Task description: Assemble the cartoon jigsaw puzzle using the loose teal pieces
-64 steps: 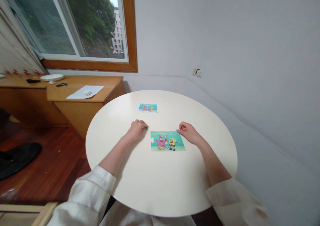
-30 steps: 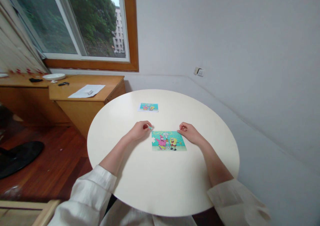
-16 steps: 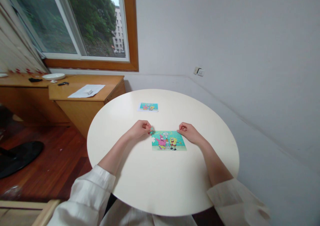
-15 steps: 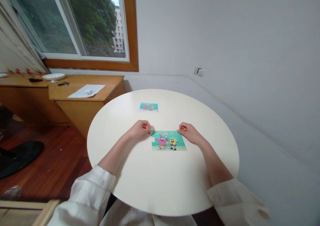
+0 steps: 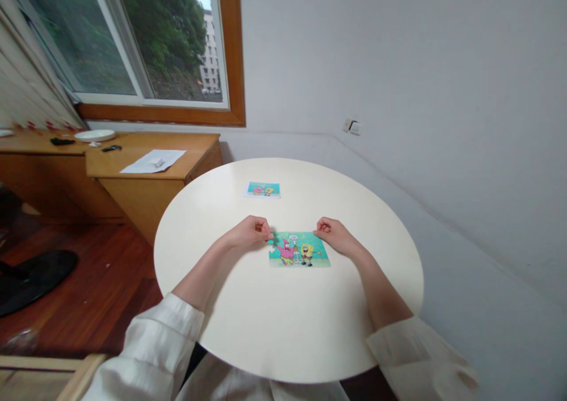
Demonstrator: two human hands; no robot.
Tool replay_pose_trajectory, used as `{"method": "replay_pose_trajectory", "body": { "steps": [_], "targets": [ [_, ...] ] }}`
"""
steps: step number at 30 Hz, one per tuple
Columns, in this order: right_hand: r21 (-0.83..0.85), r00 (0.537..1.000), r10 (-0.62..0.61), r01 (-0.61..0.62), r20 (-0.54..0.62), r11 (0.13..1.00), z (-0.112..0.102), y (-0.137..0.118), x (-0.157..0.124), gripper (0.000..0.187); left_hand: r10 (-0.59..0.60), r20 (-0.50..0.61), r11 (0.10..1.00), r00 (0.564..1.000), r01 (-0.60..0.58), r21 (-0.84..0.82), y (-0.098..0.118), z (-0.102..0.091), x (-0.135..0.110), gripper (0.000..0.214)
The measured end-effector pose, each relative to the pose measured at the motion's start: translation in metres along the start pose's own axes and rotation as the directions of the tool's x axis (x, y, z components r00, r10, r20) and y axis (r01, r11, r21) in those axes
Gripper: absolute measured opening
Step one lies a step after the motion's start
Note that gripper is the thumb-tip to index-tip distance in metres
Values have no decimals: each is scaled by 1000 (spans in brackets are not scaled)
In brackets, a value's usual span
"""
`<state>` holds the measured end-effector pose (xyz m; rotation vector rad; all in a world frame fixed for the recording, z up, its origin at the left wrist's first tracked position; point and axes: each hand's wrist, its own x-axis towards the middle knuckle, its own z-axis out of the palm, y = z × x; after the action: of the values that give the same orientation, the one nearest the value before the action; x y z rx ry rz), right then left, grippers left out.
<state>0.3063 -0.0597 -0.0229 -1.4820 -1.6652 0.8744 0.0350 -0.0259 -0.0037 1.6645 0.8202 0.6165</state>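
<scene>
A jigsaw puzzle with pink, grey and yellow cartoon figures on teal lies flat on the round white table. My left hand is closed in a pinch at the puzzle's upper left corner. Between its fingertips is a small teal puzzle piece, mostly hidden by the fingers and touching the puzzle. A notched gap shows in the left edge just below. With fingers curled, my right hand holds the upper right corner, its fingertips on the edge.
A card with a similar cartoon picture lies farther back on the table. Left of the table stands a wooden cabinet bearing a paper sheet and a white plate. A wall with a socket rises behind.
My left hand has moved slightly right and down, bringing the piece from beside the upper left corner onto the gap there. My right hand has stayed in place.
</scene>
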Motion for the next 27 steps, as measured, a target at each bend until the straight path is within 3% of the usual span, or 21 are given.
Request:
{"method": "replay_pose_trajectory", "body": {
  "steps": [10,27],
  "targets": [
    [-5,1000,3,-3,3,1000,-1,-2,-1,21,12,95,999,995,-17,44,-10,1,3,15],
    [-21,1000,-11,11,22,1000,0,5,1,24,14,103,993,995,-26,116,-12,2,2,18]
  ]
}}
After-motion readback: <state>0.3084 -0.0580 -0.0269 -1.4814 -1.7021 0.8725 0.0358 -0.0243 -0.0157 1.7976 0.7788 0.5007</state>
